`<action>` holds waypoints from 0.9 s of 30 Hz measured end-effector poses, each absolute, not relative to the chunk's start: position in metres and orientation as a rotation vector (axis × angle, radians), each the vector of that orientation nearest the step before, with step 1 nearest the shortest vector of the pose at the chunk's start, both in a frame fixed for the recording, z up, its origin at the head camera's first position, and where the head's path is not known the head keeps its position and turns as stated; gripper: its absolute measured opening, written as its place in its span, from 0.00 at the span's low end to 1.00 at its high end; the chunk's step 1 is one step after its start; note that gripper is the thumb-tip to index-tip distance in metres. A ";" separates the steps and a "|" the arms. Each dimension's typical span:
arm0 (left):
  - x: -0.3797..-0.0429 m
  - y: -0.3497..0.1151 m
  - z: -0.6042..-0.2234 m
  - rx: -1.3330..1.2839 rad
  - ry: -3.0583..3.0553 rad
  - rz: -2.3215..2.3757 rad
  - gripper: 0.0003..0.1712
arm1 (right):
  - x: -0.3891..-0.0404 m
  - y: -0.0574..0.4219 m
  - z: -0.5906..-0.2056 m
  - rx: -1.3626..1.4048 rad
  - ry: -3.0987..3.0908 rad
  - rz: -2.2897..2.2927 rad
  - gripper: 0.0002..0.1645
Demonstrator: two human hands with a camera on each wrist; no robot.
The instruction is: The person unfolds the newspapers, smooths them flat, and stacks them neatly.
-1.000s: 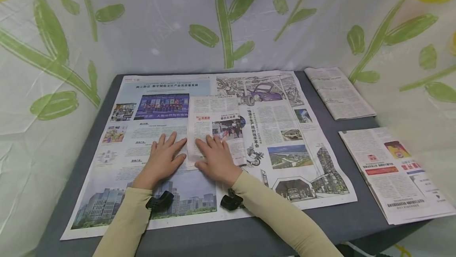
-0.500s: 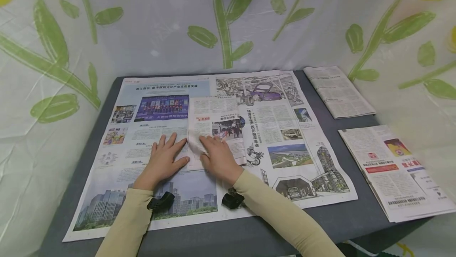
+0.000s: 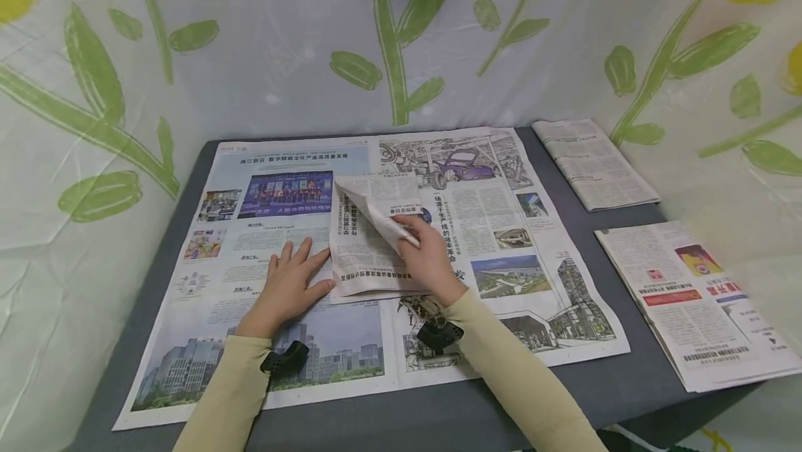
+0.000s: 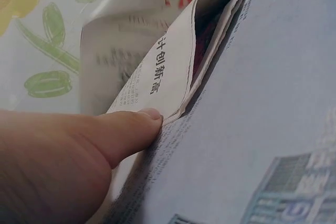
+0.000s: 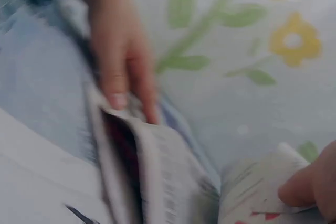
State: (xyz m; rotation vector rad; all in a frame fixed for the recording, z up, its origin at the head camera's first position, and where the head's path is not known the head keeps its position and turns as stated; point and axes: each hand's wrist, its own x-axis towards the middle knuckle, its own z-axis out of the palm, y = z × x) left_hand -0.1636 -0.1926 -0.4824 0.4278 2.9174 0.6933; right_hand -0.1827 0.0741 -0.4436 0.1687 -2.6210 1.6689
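A small folded newspaper (image 3: 366, 260) lies on a large spread newspaper (image 3: 282, 229) in the head view. My right hand (image 3: 429, 260) pinches its top leaf (image 3: 376, 219) and holds it raised, curling to the right over printed text beneath. My left hand (image 3: 285, 295) rests with spread fingers at the folded paper's left edge. In the left wrist view, the left thumb (image 4: 131, 132) presses on that edge, beside a gap between the layers. The right wrist view is blurred, with the right hand (image 5: 315, 182) gripping the leaf at the lower right.
Two folded newspaper stacks lie along the table's right side, one at the back (image 3: 595, 163) and one nearer (image 3: 695, 306). A dark grey cloth (image 3: 351, 424) covers the table. Flower-printed sheeting (image 3: 269, 55) hangs behind and at both sides.
My right hand has gone from resting on the folded newspaper to gripping its top leaf, lifting it from the left and carrying it rightward. The left hand has stayed nearly still.
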 end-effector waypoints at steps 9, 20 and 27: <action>-0.163 -0.197 -0.482 0.436 2.918 0.657 0.38 | -0.172 0.127 -0.437 -0.167 -2.381 1.894 0.29; -0.162 -0.197 -0.480 0.417 2.897 0.680 0.38 | -0.155 0.165 -0.455 -0.468 -2.281 1.944 0.30; -0.164 -0.194 -0.481 0.425 2.897 0.705 0.38 | -0.144 0.187 -0.463 -0.506 -2.311 2.059 0.32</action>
